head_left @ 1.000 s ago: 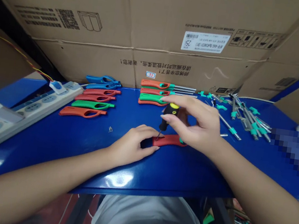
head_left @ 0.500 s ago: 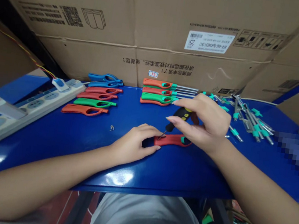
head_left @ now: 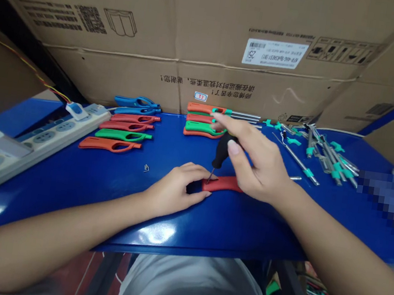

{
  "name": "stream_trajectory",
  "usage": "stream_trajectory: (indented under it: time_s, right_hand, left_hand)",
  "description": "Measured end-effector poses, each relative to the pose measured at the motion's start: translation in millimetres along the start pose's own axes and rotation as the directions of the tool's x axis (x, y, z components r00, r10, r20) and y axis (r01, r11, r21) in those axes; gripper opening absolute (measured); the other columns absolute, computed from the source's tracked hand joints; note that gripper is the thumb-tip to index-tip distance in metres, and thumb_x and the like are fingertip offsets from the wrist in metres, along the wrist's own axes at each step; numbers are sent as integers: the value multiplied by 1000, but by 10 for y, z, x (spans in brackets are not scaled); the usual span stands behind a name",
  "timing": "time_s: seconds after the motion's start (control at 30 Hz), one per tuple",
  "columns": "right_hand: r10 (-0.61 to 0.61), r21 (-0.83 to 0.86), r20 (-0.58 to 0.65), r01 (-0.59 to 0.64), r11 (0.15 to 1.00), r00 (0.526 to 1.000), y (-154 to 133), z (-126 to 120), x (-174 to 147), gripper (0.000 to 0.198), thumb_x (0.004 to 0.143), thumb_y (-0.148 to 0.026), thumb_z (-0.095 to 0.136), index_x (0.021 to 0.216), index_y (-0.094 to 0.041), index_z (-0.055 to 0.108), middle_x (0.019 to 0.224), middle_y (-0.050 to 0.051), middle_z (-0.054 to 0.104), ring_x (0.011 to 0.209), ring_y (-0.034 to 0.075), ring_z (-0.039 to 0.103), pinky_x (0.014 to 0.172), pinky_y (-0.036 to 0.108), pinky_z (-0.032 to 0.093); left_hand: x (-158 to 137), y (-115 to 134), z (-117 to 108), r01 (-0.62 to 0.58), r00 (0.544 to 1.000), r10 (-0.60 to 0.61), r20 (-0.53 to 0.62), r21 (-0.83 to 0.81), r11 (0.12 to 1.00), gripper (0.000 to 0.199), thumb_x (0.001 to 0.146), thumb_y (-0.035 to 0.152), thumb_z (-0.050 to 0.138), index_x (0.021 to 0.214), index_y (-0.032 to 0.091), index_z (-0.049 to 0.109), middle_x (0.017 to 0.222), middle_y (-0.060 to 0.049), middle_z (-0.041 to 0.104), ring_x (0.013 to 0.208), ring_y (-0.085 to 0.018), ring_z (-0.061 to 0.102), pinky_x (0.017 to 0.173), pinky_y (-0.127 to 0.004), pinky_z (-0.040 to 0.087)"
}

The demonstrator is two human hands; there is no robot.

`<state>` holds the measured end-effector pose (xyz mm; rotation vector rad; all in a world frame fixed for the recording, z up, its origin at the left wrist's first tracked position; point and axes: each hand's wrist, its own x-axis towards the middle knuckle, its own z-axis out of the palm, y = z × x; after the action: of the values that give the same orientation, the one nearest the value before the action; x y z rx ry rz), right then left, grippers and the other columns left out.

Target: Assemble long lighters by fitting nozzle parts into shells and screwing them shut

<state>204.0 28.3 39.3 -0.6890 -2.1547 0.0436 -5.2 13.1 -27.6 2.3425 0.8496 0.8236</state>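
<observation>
A red lighter handle (head_left: 221,183) lies flat on the blue table before me. My left hand (head_left: 178,188) grips its left end between thumb and fingers. In my right hand (head_left: 258,166) is a short black screwdriver (head_left: 221,152), standing nearly upright with its tip at the left part of the handle. My right thumb presses the screwdriver's grip while the index finger stretches out past it. The right end of the handle is hidden behind that hand. A few small screws (head_left: 146,168) lie left of my left hand.
Several coloured handle shells (head_left: 114,145) lie in a column at the left, by a white power strip (head_left: 41,143). Lighters with metal rods (head_left: 202,127) are stacked at the back centre. Loose rods with green parts (head_left: 331,154) pile up at the right. A cardboard box (head_left: 206,27) stands behind.
The screwdriver has swung from a rightward lean to nearly upright. My right hand has moved left with it and now covers the handle's right end. My left hand stays in place.
</observation>
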Motion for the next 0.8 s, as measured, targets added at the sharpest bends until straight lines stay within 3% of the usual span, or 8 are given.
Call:
stream_trajectory:
  time_s: [0.07, 0.13, 0.3, 0.43, 0.53, 0.7, 0.8]
  right_hand:
    - [44, 93, 69, -50, 994, 997, -12, -6, 10, 45, 106, -29, 32, 150, -26, 44, 138, 8, 64, 110, 20, 69, 93, 38, 58]
    - [36, 128, 59, -44, 991, 998, -7, -10, 13, 42, 105, -30, 39, 145, -26, 50, 131, 7, 68, 101, 19, 71, 90, 36, 59]
    - [-80, -64, -101, 74, 995, 992, 21, -8, -14, 29, 94, -41, 65, 117, -24, 70, 104, 7, 76, 94, 22, 72, 85, 36, 59]
    - [-34, 46, 1, 34, 998, 999, -9, 8, -22, 39, 105, -31, 40, 140, -22, 56, 129, 9, 68, 110, 21, 68, 91, 36, 58]
    - [26, 194, 87, -43, 980, 996, -23, 24, -14, 42, 106, -27, 36, 146, -23, 48, 130, 8, 68, 105, 18, 70, 87, 34, 59]
    - [-66, 6, -74, 67, 998, 995, -25, 5, 9, 30, 93, -38, 67, 118, -22, 69, 110, 7, 76, 97, 21, 72, 87, 33, 58]
    - [-48, 7, -9, 49, 999, 999, -74, -28, 38, 34, 102, -32, 51, 131, -22, 63, 126, 9, 71, 110, 21, 69, 92, 35, 57]
  left_hand:
    - [5, 9, -6, 10, 1000, -10, 13, -4, 1000, 28, 89, 20, 70, 117, 20, 68, 116, -7, 74, 110, -24, 67, 100, -42, 52]
    - [5, 10, -7, 10, 1000, -10, 11, 3, 1000, 28, 89, 20, 70, 117, 20, 68, 116, -7, 74, 109, -24, 67, 99, -41, 52]
    - [-9, -13, 13, -25, 999, 26, -38, 7, 1000, 26, 88, 23, 72, 114, 20, 70, 111, -7, 75, 107, -23, 68, 98, -40, 53]
    - [-10, -12, 16, -33, 999, 34, 6, -24, 999, 32, 86, 26, 76, 116, 20, 70, 110, -7, 75, 103, -23, 69, 96, -38, 54]
    - [-9, -10, 14, -40, 999, 41, 17, -36, 999, 32, 86, 28, 76, 116, 21, 70, 111, -7, 74, 103, -23, 69, 97, -39, 54]
    - [-12, -29, 24, -44, 999, 45, 26, -42, 998, 36, 86, 27, 77, 120, 19, 69, 117, -9, 73, 113, -25, 66, 103, -41, 51]
    - [-11, -23, 26, -44, 999, 45, 20, -41, 998, 34, 86, 27, 77, 118, 19, 69, 114, -8, 74, 108, -23, 67, 99, -39, 53]
